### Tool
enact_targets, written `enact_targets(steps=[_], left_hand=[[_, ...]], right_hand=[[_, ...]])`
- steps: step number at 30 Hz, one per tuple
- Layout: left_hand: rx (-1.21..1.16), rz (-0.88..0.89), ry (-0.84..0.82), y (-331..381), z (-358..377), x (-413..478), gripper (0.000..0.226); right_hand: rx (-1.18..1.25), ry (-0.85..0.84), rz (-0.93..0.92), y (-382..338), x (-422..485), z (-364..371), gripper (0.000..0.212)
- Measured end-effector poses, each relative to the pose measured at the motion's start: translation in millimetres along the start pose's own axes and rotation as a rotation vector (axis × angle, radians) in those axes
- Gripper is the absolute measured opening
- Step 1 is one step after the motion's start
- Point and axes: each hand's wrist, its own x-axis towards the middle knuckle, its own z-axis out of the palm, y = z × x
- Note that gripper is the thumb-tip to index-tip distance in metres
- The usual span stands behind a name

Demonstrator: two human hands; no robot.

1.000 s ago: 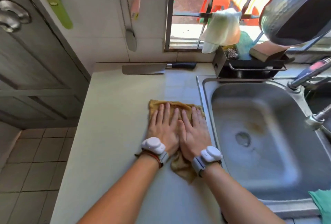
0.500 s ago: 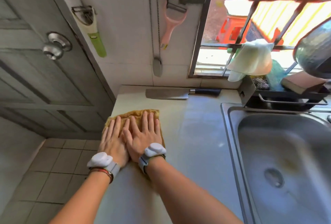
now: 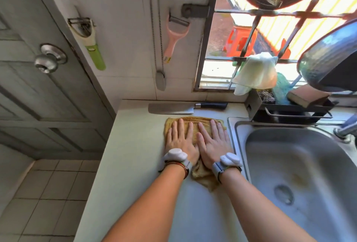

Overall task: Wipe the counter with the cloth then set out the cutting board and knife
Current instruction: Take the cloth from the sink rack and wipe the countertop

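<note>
A tan cloth (image 3: 194,120) lies flat on the pale counter (image 3: 135,154), near the back and beside the sink rim. My left hand (image 3: 181,142) and my right hand (image 3: 214,145) press down on it side by side, palms flat and fingers stretched forward. A tail of the cloth sticks out between my wrists. A cleaver-style knife (image 3: 172,108) with a black handle lies along the back wall, just beyond my fingertips and apart from the cloth. No cutting board is in view.
A steel sink (image 3: 301,164) fills the right side, with a black rack (image 3: 289,113) of sponges and cloths behind it. Two peelers (image 3: 174,36) hang on the tiled wall. A grey door (image 3: 38,91) and the counter's left edge over the floor lie to the left.
Both hands slid the cloth from the counter's left edge to the right and farther back, so it now lies by the sink rim just short of the knife.
</note>
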Motion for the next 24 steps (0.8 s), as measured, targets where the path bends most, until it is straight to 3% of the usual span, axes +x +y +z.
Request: enact_targets(steps=[7, 11, 16, 19, 24], left_hand=[[-0.009, 0.07, 0.028, -4.9, -4.0, -28.9, 0.068], [0.015, 0.155, 0.048, -20.9, 13.4, -129.4, 0.064], [-0.012, 0.214, 0.042, 2.5, 20.3, -232.7, 0.063], [0.009, 0.256, -0.014, 12.2, 25.2, -280.9, 0.062], [-0.053, 0.251, -0.054, 6.0, 20.0, -242.9, 0.065]], right_hand=[[-0.048, -0.073, -0.02, -10.2, -27.5, -12.2, 0.06], [-0.065, -0.087, -0.069, -6.0, -128.4, 9.7, 0.064], [-0.025, 0.039, -0.071, 18.7, -232.4, 13.9, 0.06], [-0.065, -0.013, -0.121, 24.1, -286.7, 18.7, 0.058], [-0.04, 0.027, -0.106, 16.6, -240.9, 15.5, 0.059]])
